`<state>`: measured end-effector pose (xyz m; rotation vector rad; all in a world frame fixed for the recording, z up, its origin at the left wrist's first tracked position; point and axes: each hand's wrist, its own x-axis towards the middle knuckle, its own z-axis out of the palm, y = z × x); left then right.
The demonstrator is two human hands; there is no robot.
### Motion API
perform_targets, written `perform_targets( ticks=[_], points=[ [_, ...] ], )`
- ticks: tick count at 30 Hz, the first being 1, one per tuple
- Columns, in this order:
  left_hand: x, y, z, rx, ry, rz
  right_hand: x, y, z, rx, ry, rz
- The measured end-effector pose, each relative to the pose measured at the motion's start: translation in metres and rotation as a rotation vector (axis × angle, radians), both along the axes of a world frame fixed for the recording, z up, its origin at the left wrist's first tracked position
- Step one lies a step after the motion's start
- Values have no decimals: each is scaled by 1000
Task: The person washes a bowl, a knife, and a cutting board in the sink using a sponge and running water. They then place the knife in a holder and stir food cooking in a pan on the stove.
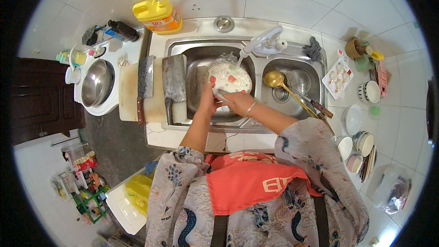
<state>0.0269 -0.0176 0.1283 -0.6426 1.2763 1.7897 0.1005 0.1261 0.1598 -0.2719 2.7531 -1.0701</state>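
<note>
A white plate (232, 80) with red flower and green marks is tilted in the left basin of the steel sink (194, 75). Water from the white faucet (263, 43) runs onto its upper part and splashes behind it. At the plate's near left edge, my left hand (209, 99) is closed on the rim. My right hand (238, 103), with a bracelet at the wrist, lies over the near edge with its fingers together. Something greyish shows at its fingertips, too unclear to name.
Two cleavers (173, 80) lie on cutting boards (129, 87) left of the sink. The right basin holds a brass-coloured ladle (274, 78) and a strainer (298, 81). A yellow detergent jug (157, 16) stands behind; stacked bowls (364, 144) and a white tray (338, 77) are at right.
</note>
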Motion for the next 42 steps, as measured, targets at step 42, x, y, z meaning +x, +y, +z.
perform_targets(
  ticks=[42],
  points=[
    [-9,43,38,54,197,426,-41,8,7,53,417,-350]
  ],
)
